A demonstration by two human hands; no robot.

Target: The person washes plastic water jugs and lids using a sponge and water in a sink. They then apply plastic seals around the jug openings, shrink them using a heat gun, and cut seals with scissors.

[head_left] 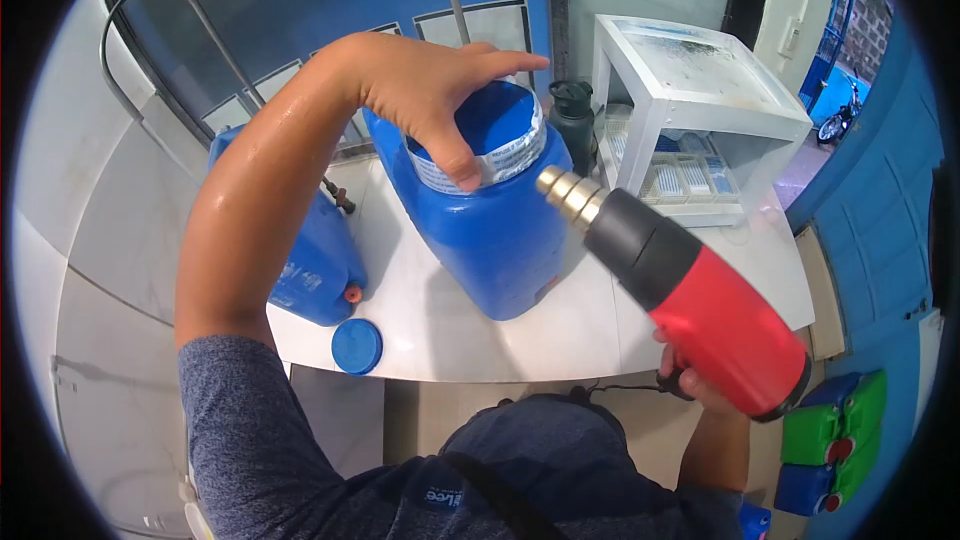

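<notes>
My left hand [425,95] arches over the top of a large blue water jug [490,250]. Its thumb presses the front of a clear printed shrink band [515,158] around the blue cap [495,112], while the other fingers reach across to the far side. In my right hand [690,375] is a red and black heat gun [700,290], gripped by its handle. The metal nozzle points up and left at the band, a short gap away. The jug stands upright on a white table [450,350].
To the left stands another blue jug [320,260], with a loose blue cap [357,346] lying before it. A dark bottle [573,125] and a white cabinet [710,100] with small trays are behind right. Blue and green containers [835,430] stack on the floor at right.
</notes>
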